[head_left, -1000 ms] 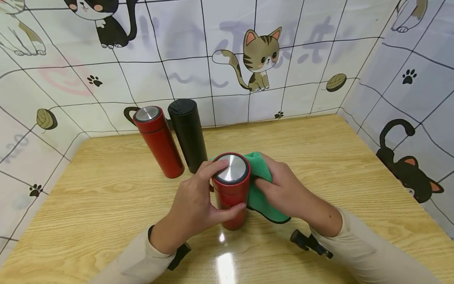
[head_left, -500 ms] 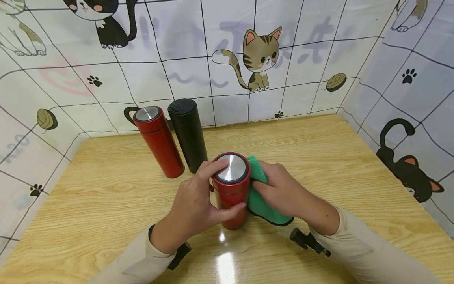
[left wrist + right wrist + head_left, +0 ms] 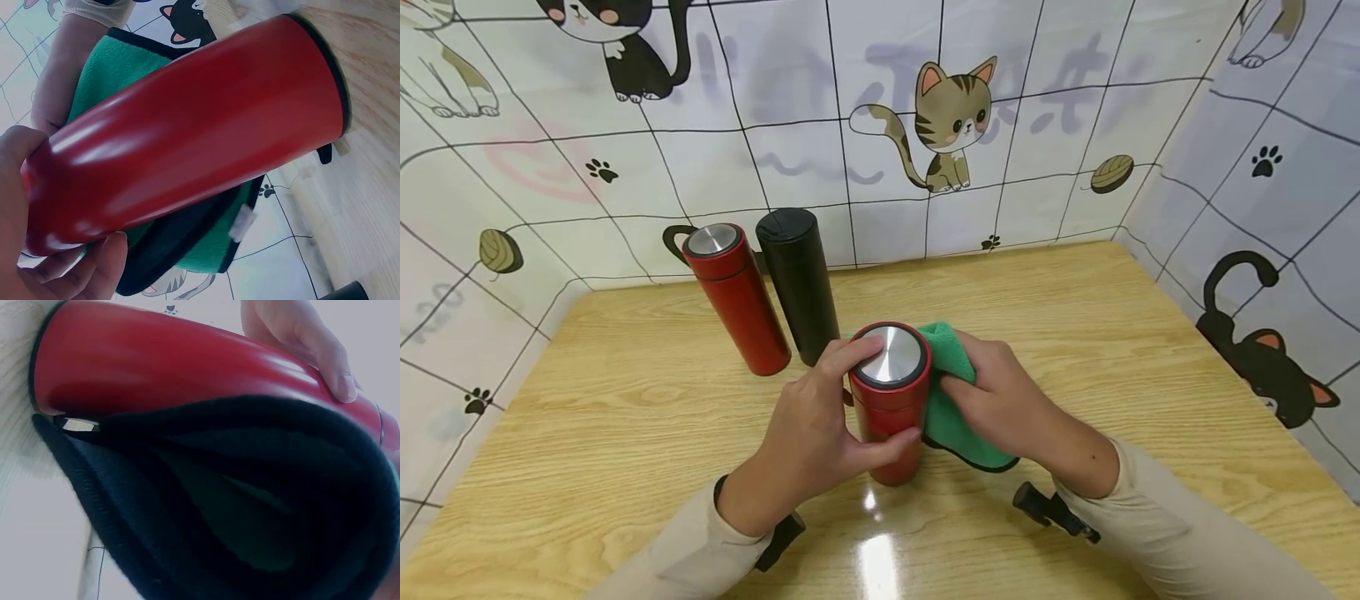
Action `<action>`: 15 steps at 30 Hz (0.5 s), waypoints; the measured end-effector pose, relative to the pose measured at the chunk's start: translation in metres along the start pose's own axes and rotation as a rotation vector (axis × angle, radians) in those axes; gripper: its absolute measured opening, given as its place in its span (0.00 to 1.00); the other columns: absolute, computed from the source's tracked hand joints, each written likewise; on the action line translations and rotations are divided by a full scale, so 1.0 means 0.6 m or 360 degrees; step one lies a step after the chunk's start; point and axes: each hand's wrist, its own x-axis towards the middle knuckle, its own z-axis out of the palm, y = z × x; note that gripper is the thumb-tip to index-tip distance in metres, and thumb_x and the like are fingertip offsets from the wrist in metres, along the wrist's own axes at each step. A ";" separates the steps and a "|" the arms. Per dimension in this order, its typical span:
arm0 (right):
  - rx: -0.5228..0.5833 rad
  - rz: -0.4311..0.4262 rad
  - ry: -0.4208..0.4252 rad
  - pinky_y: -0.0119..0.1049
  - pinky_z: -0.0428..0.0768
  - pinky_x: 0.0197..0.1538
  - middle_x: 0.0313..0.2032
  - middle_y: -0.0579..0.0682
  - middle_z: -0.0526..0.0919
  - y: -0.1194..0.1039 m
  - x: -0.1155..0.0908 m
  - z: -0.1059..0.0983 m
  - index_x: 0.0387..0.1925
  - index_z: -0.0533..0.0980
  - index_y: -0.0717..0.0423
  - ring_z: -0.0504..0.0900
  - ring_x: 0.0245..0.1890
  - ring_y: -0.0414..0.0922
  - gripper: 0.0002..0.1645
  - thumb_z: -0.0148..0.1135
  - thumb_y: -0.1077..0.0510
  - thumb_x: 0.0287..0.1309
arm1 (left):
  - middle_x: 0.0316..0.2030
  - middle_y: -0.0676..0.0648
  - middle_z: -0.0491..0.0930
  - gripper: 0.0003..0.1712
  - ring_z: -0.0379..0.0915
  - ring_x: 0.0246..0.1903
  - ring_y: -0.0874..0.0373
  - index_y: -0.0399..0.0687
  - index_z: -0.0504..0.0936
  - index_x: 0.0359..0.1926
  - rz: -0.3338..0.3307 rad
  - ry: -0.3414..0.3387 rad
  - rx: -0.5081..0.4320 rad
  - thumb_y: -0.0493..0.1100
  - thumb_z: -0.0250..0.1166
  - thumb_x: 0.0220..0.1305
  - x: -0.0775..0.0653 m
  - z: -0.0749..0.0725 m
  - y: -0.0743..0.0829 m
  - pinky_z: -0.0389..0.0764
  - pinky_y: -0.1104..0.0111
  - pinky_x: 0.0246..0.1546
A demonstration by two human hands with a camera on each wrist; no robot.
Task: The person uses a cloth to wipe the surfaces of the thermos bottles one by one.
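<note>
A red thermos bottle [image 3: 891, 417] with a silver-topped lid [image 3: 901, 358] stands upright near the table's middle. My left hand [image 3: 812, 425] grips it around the upper part, index finger on the lid, thumb across the front. My right hand [image 3: 1000, 400] holds a green cloth [image 3: 958, 433] with dark edging against the bottle's right side. In the left wrist view the cloth [image 3: 119, 69] shows behind the bottle [image 3: 200, 119] on both sides. The right wrist view has the folded cloth [image 3: 250, 487] along the bottle [image 3: 156, 356]; most right-hand fingers are hidden by it.
Behind and to the left stand another red thermos bottle [image 3: 737, 300] with a silver lid and a black bottle [image 3: 797, 283], side by side. They rest on a wood-grain table [image 3: 625, 433]. A white cat-print sheet [image 3: 790, 92] rises along the back and sides.
My right hand slid the cloth slightly down and towards me along the bottle's side, then back up. The left hand and the bottle stayed in place.
</note>
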 end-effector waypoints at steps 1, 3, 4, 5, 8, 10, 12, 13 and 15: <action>-0.0011 0.0011 -0.0012 0.35 0.85 0.44 0.46 0.47 0.86 0.001 0.001 0.001 0.53 0.77 0.54 0.83 0.39 0.41 0.23 0.49 0.72 0.61 | 0.42 0.43 0.79 0.55 0.79 0.35 0.57 0.43 0.59 0.65 -0.0003 -0.0003 0.0000 0.55 0.81 0.42 0.000 0.000 0.000 0.81 0.76 0.27; -0.0028 0.0035 -0.0046 0.35 0.84 0.42 0.44 0.47 0.86 0.003 0.002 0.002 0.51 0.77 0.53 0.83 0.37 0.40 0.21 0.49 0.72 0.60 | 0.42 0.43 0.79 0.55 0.79 0.34 0.57 0.43 0.60 0.65 -0.0001 0.0000 0.0001 0.55 0.81 0.42 -0.001 0.000 0.000 0.80 0.76 0.27; -0.0038 0.0048 -0.0063 0.34 0.84 0.42 0.43 0.46 0.86 0.004 0.002 0.002 0.50 0.77 0.53 0.82 0.37 0.40 0.21 0.50 0.72 0.60 | 0.42 0.43 0.79 0.55 0.79 0.34 0.57 0.42 0.60 0.65 -0.0001 0.0004 0.0004 0.55 0.81 0.41 -0.001 0.000 0.000 0.80 0.76 0.27; -0.0046 0.0060 -0.0079 0.34 0.83 0.42 0.43 0.46 0.86 0.004 0.002 0.003 0.49 0.77 0.52 0.82 0.37 0.40 0.21 0.50 0.72 0.60 | 0.42 0.43 0.79 0.55 0.79 0.34 0.57 0.42 0.60 0.64 -0.0001 0.0006 0.0004 0.55 0.81 0.41 -0.001 0.000 0.000 0.80 0.76 0.27; -0.0060 0.0081 -0.0102 0.34 0.83 0.42 0.43 0.45 0.86 0.004 0.003 0.002 0.49 0.77 0.52 0.82 0.37 0.40 0.21 0.50 0.72 0.60 | 0.41 0.43 0.78 0.55 0.78 0.33 0.57 0.42 0.60 0.64 0.0000 0.0011 0.0006 0.54 0.82 0.41 -0.002 0.000 0.000 0.80 0.76 0.27; -0.0070 0.0071 -0.0076 0.34 0.83 0.42 0.44 0.45 0.86 0.001 0.002 0.000 0.51 0.78 0.52 0.82 0.37 0.40 0.22 0.49 0.72 0.59 | 0.41 0.43 0.78 0.55 0.78 0.34 0.57 0.42 0.60 0.64 -0.0004 0.0001 0.0003 0.55 0.82 0.41 -0.002 -0.001 0.000 0.81 0.76 0.27; -0.0054 0.0047 -0.0042 0.35 0.84 0.44 0.45 0.45 0.86 -0.001 0.001 -0.001 0.53 0.78 0.52 0.83 0.39 0.40 0.25 0.49 0.73 0.58 | 0.41 0.43 0.78 0.56 0.79 0.35 0.57 0.43 0.60 0.65 -0.0008 -0.0012 -0.0004 0.55 0.82 0.41 -0.002 -0.001 0.000 0.81 0.76 0.27; -0.0046 0.0038 -0.0027 0.35 0.84 0.44 0.46 0.45 0.86 -0.002 0.001 -0.002 0.54 0.77 0.52 0.83 0.39 0.40 0.25 0.49 0.73 0.58 | 0.42 0.43 0.78 0.56 0.79 0.35 0.57 0.43 0.59 0.65 -0.0012 -0.0020 -0.0008 0.55 0.82 0.41 -0.002 -0.002 0.000 0.81 0.76 0.28; -0.0026 0.0023 -0.0016 0.36 0.85 0.45 0.47 0.45 0.86 -0.003 0.001 -0.002 0.55 0.77 0.53 0.83 0.41 0.41 0.26 0.48 0.73 0.58 | 0.42 0.43 0.78 0.56 0.80 0.36 0.56 0.43 0.59 0.65 -0.0018 -0.0031 -0.0016 0.55 0.82 0.41 -0.002 -0.002 0.000 0.82 0.76 0.28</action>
